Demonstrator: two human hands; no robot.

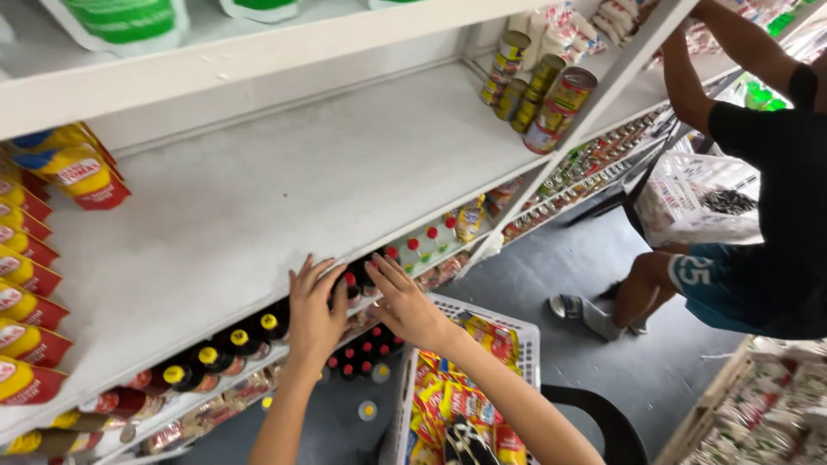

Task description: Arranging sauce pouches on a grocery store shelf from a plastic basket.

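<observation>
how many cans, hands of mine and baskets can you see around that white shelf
Cans standing at the far end of the shelf: about 6, cans
Own hands at the shelf edge: 2, left hand, right hand
Baskets: 1, white basket of yellow-and-red packets
Total: about 9

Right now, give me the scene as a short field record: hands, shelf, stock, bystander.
left hand: open, fingers spread, palm on the front edge of the white shelf
right hand: open, resting on the same edge, holds nothing
shelf left end: yellow-and-red pouches stacked in a column
shelf far end: tin cans
shelf below: dark bottles with yellow caps
under the arms: white basket of yellow-and-red packets
bystander: other person reaching up, at right
</observation>
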